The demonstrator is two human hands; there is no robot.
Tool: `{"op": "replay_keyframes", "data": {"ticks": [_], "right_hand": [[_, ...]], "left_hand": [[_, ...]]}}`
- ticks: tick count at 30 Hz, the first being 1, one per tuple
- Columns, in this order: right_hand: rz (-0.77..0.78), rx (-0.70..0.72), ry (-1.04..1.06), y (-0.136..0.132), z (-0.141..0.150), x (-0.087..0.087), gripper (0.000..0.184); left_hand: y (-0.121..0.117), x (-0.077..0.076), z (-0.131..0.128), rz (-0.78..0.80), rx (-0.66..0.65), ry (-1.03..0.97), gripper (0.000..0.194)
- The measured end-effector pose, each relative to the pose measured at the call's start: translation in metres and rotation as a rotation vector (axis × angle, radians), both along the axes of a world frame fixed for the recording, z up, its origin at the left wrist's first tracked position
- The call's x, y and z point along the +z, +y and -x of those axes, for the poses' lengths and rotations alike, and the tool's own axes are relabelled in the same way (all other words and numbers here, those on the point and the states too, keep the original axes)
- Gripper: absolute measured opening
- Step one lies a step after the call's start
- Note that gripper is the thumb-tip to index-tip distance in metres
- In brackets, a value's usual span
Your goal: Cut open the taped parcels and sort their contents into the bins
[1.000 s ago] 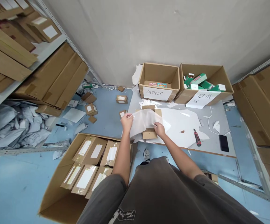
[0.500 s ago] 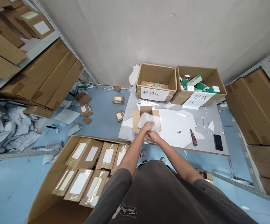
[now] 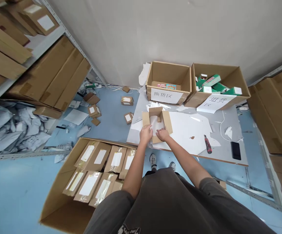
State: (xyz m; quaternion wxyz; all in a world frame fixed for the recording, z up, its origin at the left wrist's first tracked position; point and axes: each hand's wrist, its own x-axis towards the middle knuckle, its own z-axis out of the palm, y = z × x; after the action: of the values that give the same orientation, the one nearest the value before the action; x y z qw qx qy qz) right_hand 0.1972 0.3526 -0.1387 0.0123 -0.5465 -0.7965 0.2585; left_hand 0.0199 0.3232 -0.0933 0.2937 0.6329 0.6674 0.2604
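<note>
A small open cardboard box (image 3: 167, 121) stands on the white-topped table with its flaps spread. Inside it lies a thin, translucent white packing sheet (image 3: 155, 121). At the box's near left side, my left hand (image 3: 146, 134) pinches the sheet's edge, thumb uppermost. My right hand (image 3: 162, 134) reaches over the near right side, its fingers curled at the sheet. A small brown piece (image 3: 159, 119) shows near the box's back wall; what it belongs to is unclear. The hands partly hide the near wall and the lower part of the sheet.
Two larger labelled cartons stand behind: one (image 3: 166, 97) with small colourful packs, another (image 3: 219, 100) with green boxes. A red-black utility knife (image 3: 207, 144) and a phone (image 3: 236, 150) lie to the right. Below left, a big carton (image 3: 58, 191) holds several taped parcels.
My hands, which were together over the sheet, have moved apart to either side of the box. The sheet now sits lower inside, and the box has turned slightly. The whole view has shifted.
</note>
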Motion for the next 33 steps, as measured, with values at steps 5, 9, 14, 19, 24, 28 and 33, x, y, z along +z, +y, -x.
{"op": "replay_keyframes", "data": {"ticks": [5, 9, 14, 19, 24, 28, 33], "right_hand": [[-0.17, -0.052, 0.128, -0.003, -0.012, 0.0, 0.037], [-0.244, -0.161, 0.159, -0.021, -0.057, 0.003, 0.056], [-0.034, -0.127, 0.069, -0.035, -0.075, -0.006, 0.058], [0.011, -0.14, -0.045, -0.037, -0.052, -0.002, 0.038], [-0.076, -0.117, -0.063, -0.051, -0.061, 0.022, 0.041], [-0.188, -0.181, -0.065, -0.068, -0.085, 0.046, 0.042], [-0.282, -0.34, -0.114, -0.098, -0.138, 0.078, 0.041]], "left_hand": [[-0.031, 0.005, 0.025, 0.022, -0.091, 0.193, 0.06], [-0.037, -0.005, 0.009, 0.08, -0.181, 0.235, 0.052], [-0.036, -0.023, -0.011, 0.182, -0.156, 0.279, 0.018], [-0.044, -0.03, -0.009, 0.101, -0.132, 0.312, 0.008], [-0.059, -0.016, -0.008, -0.019, -0.152, 0.345, 0.013], [-0.063, -0.003, -0.028, -0.173, -0.23, 0.283, 0.014], [-0.053, 0.009, -0.084, -0.317, -0.382, 0.174, 0.015]]}}
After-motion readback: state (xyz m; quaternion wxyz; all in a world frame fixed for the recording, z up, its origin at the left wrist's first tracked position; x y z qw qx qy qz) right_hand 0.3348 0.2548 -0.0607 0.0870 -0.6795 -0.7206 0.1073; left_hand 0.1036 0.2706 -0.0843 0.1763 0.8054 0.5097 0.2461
